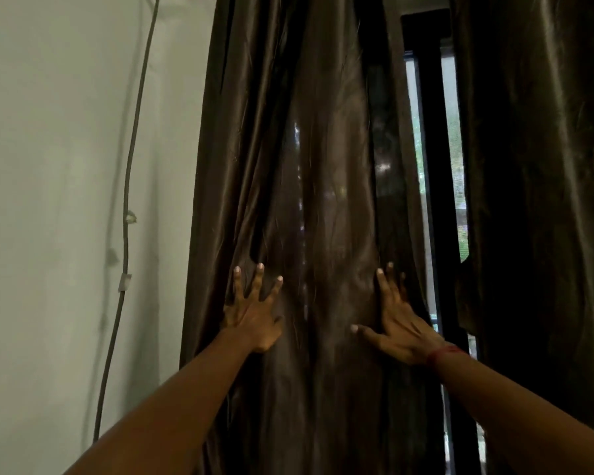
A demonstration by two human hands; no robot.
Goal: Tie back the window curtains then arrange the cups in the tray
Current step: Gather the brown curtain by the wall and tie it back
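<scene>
Gathering the left curtain [309, 166] into one bundle seems to be the step in hand, seen from the head camera. The left hand [251, 315] lies flat on the cloth with its fingers spread and straight, holding nothing. The right hand [396, 323] presses the curtain's window-side edge, its fingers straight and its thumb stretched inward, also holding nothing. To do this well, both palms should probably sweep the folds toward each other at one height, then curl round the whole thickness so that no pleat slips out before a tie goes on. No tie shows here.

The cloth is dark brown and glossy with a satin sheen, hanging in long vertical folds; it will likely slide easily under the palms. The right curtain [535, 166] hangs loose, well apart. Between them a strip of window [415, 149] in a dark frame lets in daylight. A grey cable [131, 166] runs down the pale wall [66, 166]. A red thread [441, 353] circles the right wrist. The cups and the tray are out of view.
</scene>
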